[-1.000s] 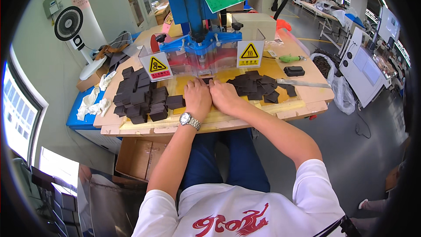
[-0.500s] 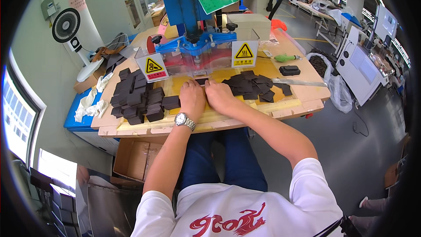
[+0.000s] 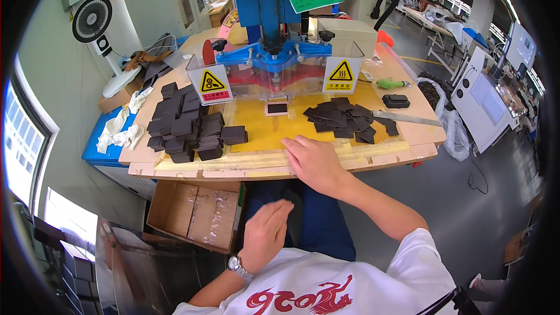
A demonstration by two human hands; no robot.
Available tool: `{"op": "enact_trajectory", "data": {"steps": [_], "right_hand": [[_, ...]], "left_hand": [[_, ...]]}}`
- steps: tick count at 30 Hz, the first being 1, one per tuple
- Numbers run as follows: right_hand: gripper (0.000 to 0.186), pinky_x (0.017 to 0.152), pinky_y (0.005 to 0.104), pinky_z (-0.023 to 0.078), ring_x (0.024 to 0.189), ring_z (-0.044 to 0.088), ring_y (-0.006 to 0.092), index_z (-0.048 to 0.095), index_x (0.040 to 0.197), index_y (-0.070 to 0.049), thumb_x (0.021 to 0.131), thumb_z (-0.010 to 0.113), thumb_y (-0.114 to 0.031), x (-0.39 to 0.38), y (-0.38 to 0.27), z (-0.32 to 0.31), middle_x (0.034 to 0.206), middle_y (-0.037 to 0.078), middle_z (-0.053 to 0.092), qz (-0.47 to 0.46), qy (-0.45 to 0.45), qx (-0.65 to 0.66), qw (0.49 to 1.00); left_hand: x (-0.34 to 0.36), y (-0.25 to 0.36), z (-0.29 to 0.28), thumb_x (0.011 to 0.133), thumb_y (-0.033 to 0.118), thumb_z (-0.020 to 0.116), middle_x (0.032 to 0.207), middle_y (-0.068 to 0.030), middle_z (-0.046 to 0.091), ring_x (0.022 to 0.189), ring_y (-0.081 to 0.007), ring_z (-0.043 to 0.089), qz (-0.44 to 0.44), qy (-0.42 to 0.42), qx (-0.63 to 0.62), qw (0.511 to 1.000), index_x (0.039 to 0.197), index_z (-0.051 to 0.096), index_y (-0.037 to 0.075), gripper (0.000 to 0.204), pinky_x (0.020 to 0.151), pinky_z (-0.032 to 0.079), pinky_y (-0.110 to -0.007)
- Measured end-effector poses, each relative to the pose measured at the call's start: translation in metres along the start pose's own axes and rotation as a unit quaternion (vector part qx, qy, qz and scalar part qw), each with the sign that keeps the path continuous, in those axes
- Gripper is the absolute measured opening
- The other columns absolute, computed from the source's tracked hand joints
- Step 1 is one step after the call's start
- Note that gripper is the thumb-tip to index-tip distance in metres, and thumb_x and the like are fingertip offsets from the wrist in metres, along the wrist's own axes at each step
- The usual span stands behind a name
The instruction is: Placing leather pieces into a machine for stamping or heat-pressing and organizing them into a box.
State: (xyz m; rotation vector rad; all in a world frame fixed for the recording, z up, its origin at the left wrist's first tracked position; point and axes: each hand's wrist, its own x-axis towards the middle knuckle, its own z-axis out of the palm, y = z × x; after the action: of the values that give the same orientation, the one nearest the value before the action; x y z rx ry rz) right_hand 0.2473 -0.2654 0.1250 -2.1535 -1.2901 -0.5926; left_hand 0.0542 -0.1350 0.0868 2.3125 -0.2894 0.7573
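Note:
My left hand (image 3: 267, 234), with a wristwatch on its wrist, is over my lap, its fingers stretched out and nothing visible in them. At the table's front edge, my right hand (image 3: 315, 162) lies with extended fingers over the yellow sheet (image 3: 262, 134), also without anything visible in its grip. Beyond it, a black rectangular piece (image 3: 277, 108) sits in a small pale frame below the blue press (image 3: 274, 51). A loose heap of flat black pieces (image 3: 341, 118) lies to the right. On the left stand stacked black pieces (image 3: 178, 119), with a short stack (image 3: 234, 135) nearer the middle.
Clear guards with warning signs (image 3: 341, 74) flank the press. A metal ruler (image 3: 408, 118), a black case (image 3: 396, 101) and a green-handled tool (image 3: 391, 83) lie on the right. Below the table's left side is an open cardboard box (image 3: 198, 213). A white fan (image 3: 93, 20) stands at left.
Both hands have left the press area: the left drew back over my lap, the right to the table's front edge. The black piece below the press is now uncovered.

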Motion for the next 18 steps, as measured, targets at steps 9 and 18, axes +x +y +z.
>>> {"op": "enact_trajectory", "data": {"steps": [9,18], "right_hand": [[0.020,0.068,0.0443,0.058,0.079,0.072,0.0343,0.073,0.115,-0.004,0.097,0.070,-0.013,-0.022,-0.059,0.020,0.090,0.012,0.069,-0.062,-0.059,0.175,0.981],[0.051,0.055,0.0348,0.061,0.068,0.073,0.0188,0.055,0.148,0.009,0.108,0.068,-0.020,-0.071,-0.044,0.110,0.096,0.015,0.077,0.249,-0.344,0.434,0.794]], "left_hand": [[-0.106,-0.029,0.006,0.103,-0.002,0.064,0.099,-0.0172,0.081,0.083,-0.0223,0.079,-0.222,-0.017,-0.107,0.969,0.121,0.076,-0.004,0.021,0.077,0.063,-0.035],[-0.197,-0.044,-0.056,0.114,0.024,0.058,0.084,-0.0075,0.076,0.070,-0.0122,0.071,-0.547,0.130,-0.283,0.777,0.104,0.075,-0.001,0.032,0.062,0.054,-0.027]]}}
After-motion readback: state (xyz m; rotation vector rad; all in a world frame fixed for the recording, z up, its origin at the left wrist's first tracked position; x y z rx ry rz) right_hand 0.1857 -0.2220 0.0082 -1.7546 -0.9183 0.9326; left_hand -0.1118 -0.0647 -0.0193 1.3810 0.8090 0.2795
